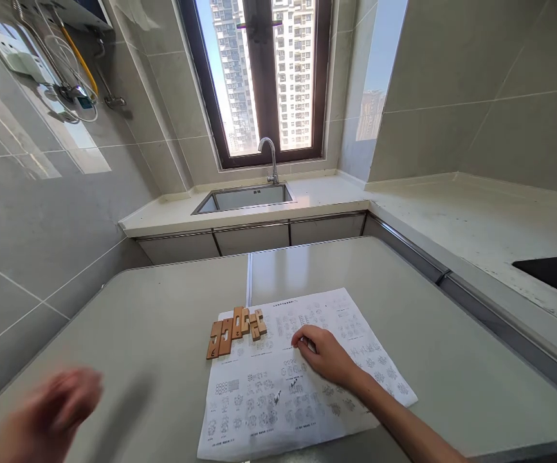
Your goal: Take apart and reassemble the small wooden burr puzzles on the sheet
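A white instruction sheet [317,321] printed with small diagrams lies on the grey table [163,321]. Several notched wooden puzzle pieces [235,329] lie side by side at the sheet's top left corner. My right hand [327,355] rests on the middle of the sheet, fingers curled and fingertips pressed on the paper, a short way right of the wooden pieces. My left hand [51,411] hovers over the table's near left part, smeared by motion, its fingers not readable.
Beyond the table runs a pale counter with a steel sink [244,198] and tap [271,161] under a window. The counter continues along the right wall with a black hob [556,273]. A tiled wall stands at the left.
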The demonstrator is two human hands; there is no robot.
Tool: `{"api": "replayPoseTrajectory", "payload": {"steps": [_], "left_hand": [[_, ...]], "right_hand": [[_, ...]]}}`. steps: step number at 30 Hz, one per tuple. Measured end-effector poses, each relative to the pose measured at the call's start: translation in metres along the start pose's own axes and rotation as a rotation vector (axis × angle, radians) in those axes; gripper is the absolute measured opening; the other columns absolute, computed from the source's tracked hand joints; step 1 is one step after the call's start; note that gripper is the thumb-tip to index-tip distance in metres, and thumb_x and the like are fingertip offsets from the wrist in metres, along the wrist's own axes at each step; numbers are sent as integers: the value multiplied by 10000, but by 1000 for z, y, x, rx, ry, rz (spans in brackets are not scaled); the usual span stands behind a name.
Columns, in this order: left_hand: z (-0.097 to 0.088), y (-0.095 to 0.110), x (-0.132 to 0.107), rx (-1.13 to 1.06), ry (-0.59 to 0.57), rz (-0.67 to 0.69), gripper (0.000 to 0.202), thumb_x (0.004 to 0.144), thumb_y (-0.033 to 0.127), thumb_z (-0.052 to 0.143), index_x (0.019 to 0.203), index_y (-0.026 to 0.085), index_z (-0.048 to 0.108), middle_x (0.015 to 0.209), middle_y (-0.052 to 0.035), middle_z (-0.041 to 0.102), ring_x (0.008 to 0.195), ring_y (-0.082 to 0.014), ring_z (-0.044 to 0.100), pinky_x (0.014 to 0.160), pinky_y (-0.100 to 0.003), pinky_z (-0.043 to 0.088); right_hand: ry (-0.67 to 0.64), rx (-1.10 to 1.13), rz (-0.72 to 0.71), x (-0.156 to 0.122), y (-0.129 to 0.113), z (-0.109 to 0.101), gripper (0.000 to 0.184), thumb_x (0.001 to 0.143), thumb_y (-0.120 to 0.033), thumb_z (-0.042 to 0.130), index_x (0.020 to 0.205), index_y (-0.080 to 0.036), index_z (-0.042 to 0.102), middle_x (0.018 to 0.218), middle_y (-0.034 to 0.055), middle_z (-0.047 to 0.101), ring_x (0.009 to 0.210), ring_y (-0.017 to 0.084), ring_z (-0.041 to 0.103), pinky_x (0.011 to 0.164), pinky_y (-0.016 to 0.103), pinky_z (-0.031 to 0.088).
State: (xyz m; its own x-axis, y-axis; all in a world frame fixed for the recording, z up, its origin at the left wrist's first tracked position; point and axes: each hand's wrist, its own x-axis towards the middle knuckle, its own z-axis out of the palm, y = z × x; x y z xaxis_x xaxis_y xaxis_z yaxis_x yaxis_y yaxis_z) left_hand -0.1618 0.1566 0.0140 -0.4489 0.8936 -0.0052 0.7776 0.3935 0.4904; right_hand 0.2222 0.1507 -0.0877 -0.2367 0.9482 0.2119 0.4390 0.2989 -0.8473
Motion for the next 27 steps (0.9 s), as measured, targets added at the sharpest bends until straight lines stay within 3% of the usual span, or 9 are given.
{"api": "replayPoseTrajectory", "payload": {"steps": [3, 6, 8, 10, 13, 21, 24, 27], "left_hand": [[20, 3, 16, -116, -50, 283, 339, 1030, 447, 482, 1120, 171, 658, 1001, -55, 714, 866, -200, 682, 795, -349, 611], [69, 13, 27, -188, -117, 575, 457, 965, 567, 536, 1218, 195, 618, 1225, -115, 673, 1078, -269, 665, 909, -404, 576], [98, 18, 29, -197, -125, 612, 542, 945, 585, 560, 1319, 194, 559, 1347, -147, 611, 1242, -308, 608, 1012, -446, 538], [113, 21, 29, -168, -125, 623, 634, 908, 593, 620, 1392, 202, 496, 1421, -156, 562, 1315, -329, 565, 1073, -480, 505], [115, 19, 23, -109, -137, 701, 707, 877, 556, 686, 1452, 228, 436, 1455, -143, 549, 1333, -335, 555, 1097, -492, 490], [109, 16, 15, -75, -147, 800, 567, 963, 422, 576, 1468, 241, 393, 1391, -137, 594, 1266, -315, 603, 1050, -478, 518], [111, 15, 16, -45, -37, 824, 547, 944, 382, 568, 1445, 227, 412, 1409, -149, 573, 1277, -329, 587, 1070, -502, 488], [109, 12, 19, 42, 105, 765, 582, 868, 481, 648, 1345, 185, 493, 1326, -172, 602, 1206, -365, 597, 1030, -530, 483]], "right_hand": [[0, 10, 5, -1, 0, 0, 226, 932, -120, 507, 950, -233, 702, 924, 16, 730, 814, 199, 633, 736, 311, 464], [3, 8, -1, -2, 1, 1, 223, 927, -117, 505, 942, -229, 697, 927, 20, 731, 819, 200, 635, 736, 313, 464], [2, 7, -3, -2, 1, 1, 223, 923, -116, 504, 943, -229, 696, 930, 23, 731, 820, 202, 636, 736, 315, 465], [-2, 2, -3, -3, 1, 1, 226, 924, -121, 501, 946, -230, 698, 932, 26, 730, 818, 204, 637, 730, 317, 465], [-9, -10, -2, -3, 1, 1, 231, 929, -127, 493, 948, -233, 698, 924, 26, 725, 808, 206, 635, 722, 320, 464], [-13, -24, -11, -3, 2, 2, 237, 924, -118, 489, 942, -237, 693, 922, 25, 721, 801, 205, 630, 725, 324, 465], [-14, -28, -4, -3, 1, 1, 238, 928, -124, 485, 942, -238, 693, 924, 23, 722, 800, 204, 631, 729, 325, 466], [-19, -28, -1, -4, 0, 1, 238, 933, -132, 480, 948, -239, 692, 930, 28, 723, 798, 205, 630, 716, 324, 463]]}}
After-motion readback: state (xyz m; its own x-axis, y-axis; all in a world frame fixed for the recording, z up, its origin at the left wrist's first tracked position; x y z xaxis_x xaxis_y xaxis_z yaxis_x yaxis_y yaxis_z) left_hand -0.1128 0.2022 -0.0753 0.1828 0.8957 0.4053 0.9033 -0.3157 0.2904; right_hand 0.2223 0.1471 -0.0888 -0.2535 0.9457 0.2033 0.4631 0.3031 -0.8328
